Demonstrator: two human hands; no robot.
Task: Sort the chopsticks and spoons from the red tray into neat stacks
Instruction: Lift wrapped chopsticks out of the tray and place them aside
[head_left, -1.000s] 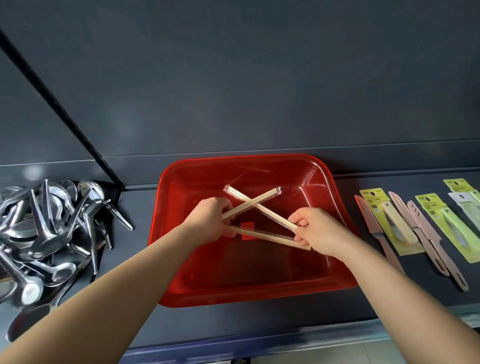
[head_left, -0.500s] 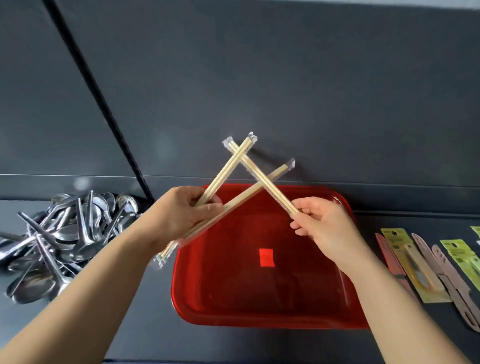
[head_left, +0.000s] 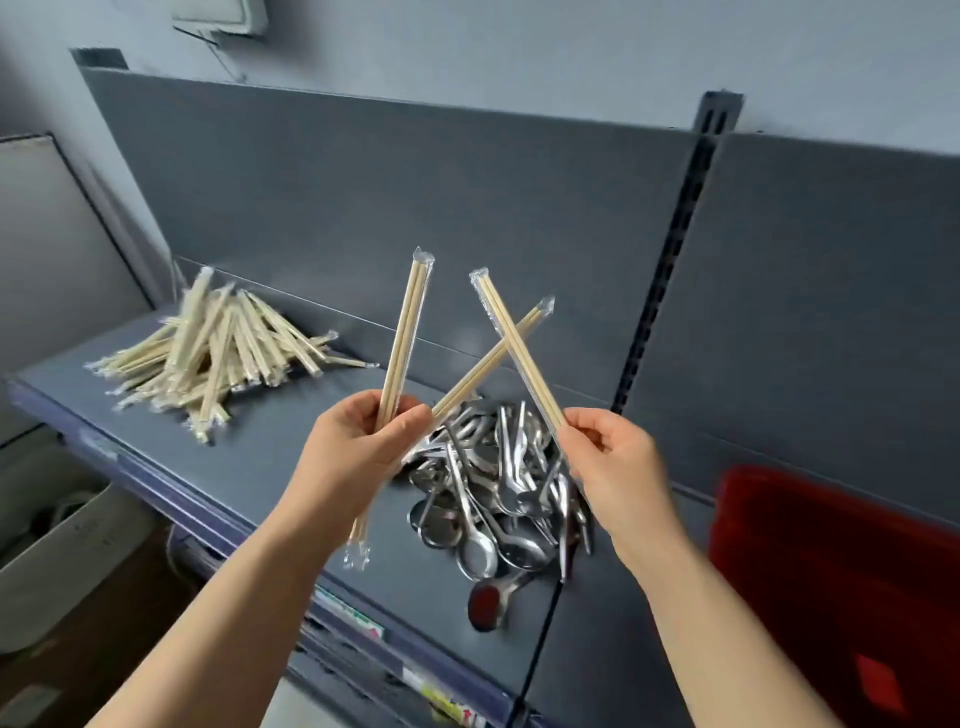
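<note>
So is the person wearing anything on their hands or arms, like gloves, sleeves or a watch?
No. The left hand and the right hand are bare, with no gloves or visible rings. The left forearm and right forearm are bare too: no sleeve, watch or bracelet shows in the frame.

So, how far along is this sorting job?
Nearly done, it seems. A chopstick pile and a spoon pile already sit apart on the shelf. The left hand grips two wrapped pairs, and the right hand a third pair. The red tray shows nothing in its visible part. Left: add these and neaten both loose piles.
</note>
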